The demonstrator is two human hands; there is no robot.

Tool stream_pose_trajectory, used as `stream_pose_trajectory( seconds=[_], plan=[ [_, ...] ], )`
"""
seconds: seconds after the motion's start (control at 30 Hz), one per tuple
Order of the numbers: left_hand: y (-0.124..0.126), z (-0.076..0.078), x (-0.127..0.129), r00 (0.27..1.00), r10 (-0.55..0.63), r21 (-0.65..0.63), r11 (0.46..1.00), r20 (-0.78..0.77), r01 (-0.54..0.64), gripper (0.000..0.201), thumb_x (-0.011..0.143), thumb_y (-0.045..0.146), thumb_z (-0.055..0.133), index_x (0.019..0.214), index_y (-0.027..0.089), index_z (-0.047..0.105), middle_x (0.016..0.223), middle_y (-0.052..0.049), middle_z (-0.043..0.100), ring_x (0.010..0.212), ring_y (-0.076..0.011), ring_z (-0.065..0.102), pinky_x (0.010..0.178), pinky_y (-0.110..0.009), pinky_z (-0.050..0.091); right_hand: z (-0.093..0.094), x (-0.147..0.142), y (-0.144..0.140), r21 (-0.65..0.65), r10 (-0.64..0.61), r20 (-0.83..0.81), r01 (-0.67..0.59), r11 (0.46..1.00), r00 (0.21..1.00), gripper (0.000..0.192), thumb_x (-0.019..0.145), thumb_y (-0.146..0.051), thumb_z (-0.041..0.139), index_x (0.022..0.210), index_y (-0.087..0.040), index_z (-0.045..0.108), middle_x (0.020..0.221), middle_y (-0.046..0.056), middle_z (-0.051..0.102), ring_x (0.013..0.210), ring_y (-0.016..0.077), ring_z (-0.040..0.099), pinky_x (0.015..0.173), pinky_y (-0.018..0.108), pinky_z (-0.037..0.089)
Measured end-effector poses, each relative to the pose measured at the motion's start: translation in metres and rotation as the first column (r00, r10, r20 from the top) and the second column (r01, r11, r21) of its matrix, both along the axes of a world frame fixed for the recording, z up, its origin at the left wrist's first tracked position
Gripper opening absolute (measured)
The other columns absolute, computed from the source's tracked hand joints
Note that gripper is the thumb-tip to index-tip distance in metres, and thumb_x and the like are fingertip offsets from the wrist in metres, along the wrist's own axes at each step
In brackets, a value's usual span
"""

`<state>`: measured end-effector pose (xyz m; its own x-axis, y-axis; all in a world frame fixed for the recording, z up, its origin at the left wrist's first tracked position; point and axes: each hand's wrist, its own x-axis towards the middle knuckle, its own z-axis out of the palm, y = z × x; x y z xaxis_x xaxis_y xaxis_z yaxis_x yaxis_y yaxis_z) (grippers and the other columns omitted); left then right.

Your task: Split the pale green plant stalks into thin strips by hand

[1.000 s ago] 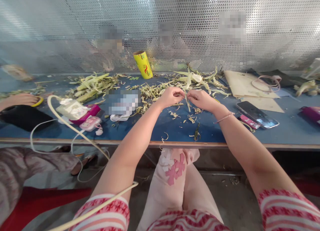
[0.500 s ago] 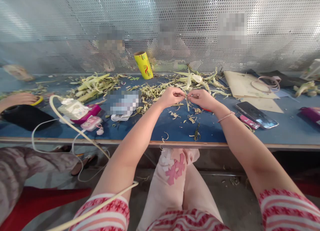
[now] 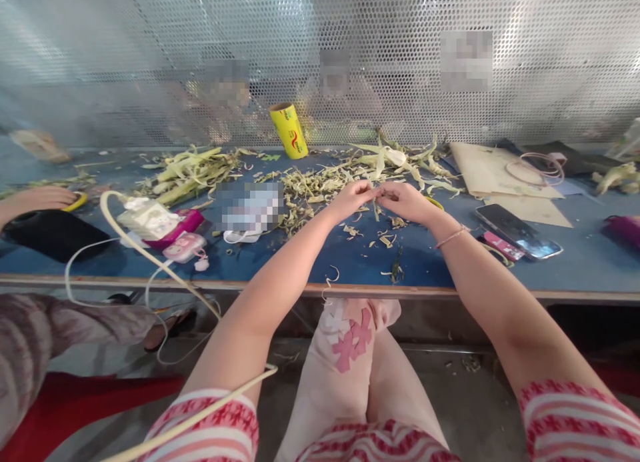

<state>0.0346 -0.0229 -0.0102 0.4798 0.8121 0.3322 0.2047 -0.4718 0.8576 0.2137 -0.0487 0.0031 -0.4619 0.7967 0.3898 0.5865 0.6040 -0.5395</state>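
Observation:
Over the blue table (image 3: 280,269), my left hand (image 3: 351,201) and my right hand (image 3: 407,202) meet fingertip to fingertip. Both are closed in a pinch on a thin pale green plant stalk (image 3: 377,213), whose lower end shows below the fingers. Just behind my right hand, part of a yellow object (image 3: 435,202) sticks out; the rest of it is hidden. A heap of plant trimmings (image 3: 310,182) lies behind and left of my hands. Larger pale leaves and stalks (image 3: 387,157) lie farther back. Small peeled scraps (image 3: 387,239) are scattered in front of my hands.
A yellow tube (image 3: 289,132) stands at the perforated metal wall (image 3: 380,22). Stalks (image 3: 195,169) are piled at left, near a charger with a cable (image 3: 150,219). A phone (image 3: 519,231) and papers (image 3: 487,172) lie at right. A co-worker's hand (image 3: 43,199) is far left.
My fingertips have come closer together, and less of the stalk shows between them. A yellow part now shows behind my right hand, while the red bit below it is out of sight.

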Motion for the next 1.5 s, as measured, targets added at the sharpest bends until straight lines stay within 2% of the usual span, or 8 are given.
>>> stream_pose_trajectory(
  seconds=[0.13, 0.3, 0.37, 0.5, 0.63, 0.83, 1.13, 1.5],
  plan=[
    [0.004, -0.001, 0.001, 0.991, 0.042, 0.020, 0.999, 0.124, -0.045, 0.030, 0.079, 0.046, 0.063, 0.071, 0.017, 0.056, 0.066, 0.001, 0.055, 0.063, -0.0105, 0.050, 0.063, -0.025, 0.038, -0.003, -0.002, 0.001, 0.121, -0.160, -0.034, 0.163, 0.979, 0.987, 0.018, 0.079, -0.028, 0.056, 0.094, -0.018, 0.057, 0.064, -0.002, 0.047, 0.059, 0.0135, 0.044, 0.062, 0.031, 0.041],
    [0.007, 0.000, 0.003, 0.922, 0.204, -0.199, 0.969, 0.328, -0.144, 0.014, 0.081, 0.029, 0.064, 0.078, 0.017, 0.058, 0.066, 0.000, 0.063, 0.064, -0.0090, 0.059, 0.066, -0.023, 0.044, -0.003, 0.003, 0.005, 0.487, -0.351, -0.202, 0.405, 0.774, 0.914, 0.040, 0.079, -0.031, 0.061, 0.114, -0.018, 0.049, 0.099, 0.012, 0.054, 0.098, 0.0275, 0.052, 0.088, 0.051, 0.043],
    [0.006, 0.000, 0.004, 0.899, 0.237, -0.272, 0.952, 0.369, -0.139, 0.014, 0.082, 0.030, 0.063, 0.080, 0.017, 0.058, 0.068, 0.000, 0.066, 0.064, -0.0085, 0.060, 0.064, -0.022, 0.044, -0.001, 0.005, 0.004, 0.520, -0.349, -0.198, 0.400, 0.754, 0.916, 0.033, 0.081, -0.031, 0.059, 0.110, -0.019, 0.051, 0.099, 0.012, 0.054, 0.100, 0.0281, 0.052, 0.090, 0.054, 0.043],
    [0.003, 0.001, 0.007, 0.883, 0.238, -0.299, 0.947, 0.404, -0.119, 0.020, 0.082, 0.034, 0.063, 0.081, 0.016, 0.057, 0.068, -0.001, 0.066, 0.064, -0.0091, 0.061, 0.064, -0.022, 0.045, 0.000, 0.003, 0.005, 0.522, -0.250, -0.059, 0.243, 0.818, 0.967, 0.008, 0.082, -0.026, 0.058, 0.087, -0.020, 0.056, 0.090, 0.009, 0.056, 0.095, 0.0257, 0.053, 0.090, 0.049, 0.044],
    [0.002, 0.001, 0.010, 0.889, 0.233, -0.296, 0.948, 0.393, -0.118, 0.024, 0.080, 0.037, 0.066, 0.079, 0.016, 0.054, 0.063, 0.000, 0.063, 0.058, -0.0082, 0.056, 0.061, -0.023, 0.044, -0.003, -0.002, 0.003, 0.455, -0.148, 0.008, 0.128, 0.881, 0.989, 0.003, 0.083, -0.022, 0.053, 0.081, -0.019, 0.054, 0.087, 0.009, 0.056, 0.086, 0.0220, 0.054, 0.081, 0.040, 0.046],
    [0.000, -0.001, 0.013, 0.914, 0.203, -0.247, 0.962, 0.351, -0.119, 0.025, 0.082, 0.039, 0.062, 0.079, 0.018, 0.048, 0.063, 0.001, 0.057, 0.055, -0.0087, 0.053, 0.060, -0.026, 0.044, -0.008, -0.013, 0.000, 0.405, -0.116, 0.019, 0.098, 0.909, 0.993, 0.010, 0.082, -0.012, 0.042, 0.081, -0.020, 0.047, 0.082, 0.008, 0.054, 0.076, 0.0189, 0.050, 0.073, 0.034, 0.043],
    [0.003, -0.005, 0.017, 0.919, 0.186, -0.223, 0.968, 0.349, -0.111, 0.037, 0.082, 0.054, 0.057, 0.076, 0.021, 0.041, 0.060, 0.002, 0.045, 0.046, -0.0068, 0.037, 0.047, -0.025, 0.029, -0.016, -0.021, 0.005, 0.373, -0.086, -0.034, 0.092, 0.923, 0.996, 0.011, 0.085, -0.014, 0.035, 0.079, -0.023, 0.036, 0.076, 0.006, 0.049, 0.071, 0.0176, 0.044, 0.068, 0.031, 0.038],
    [0.004, -0.003, 0.014, 0.909, 0.165, -0.229, 0.970, 0.382, -0.079, 0.032, 0.084, 0.047, 0.056, 0.076, 0.022, 0.040, 0.059, 0.004, 0.045, 0.042, -0.0046, 0.033, 0.044, -0.025, 0.027, -0.005, -0.022, -0.005, 0.270, -0.100, -0.108, 0.126, 0.955, 0.989, 0.009, 0.084, -0.020, 0.040, 0.076, -0.021, 0.044, 0.064, 0.000, 0.045, 0.060, 0.0135, 0.040, 0.062, 0.027, 0.033]
  ],
)
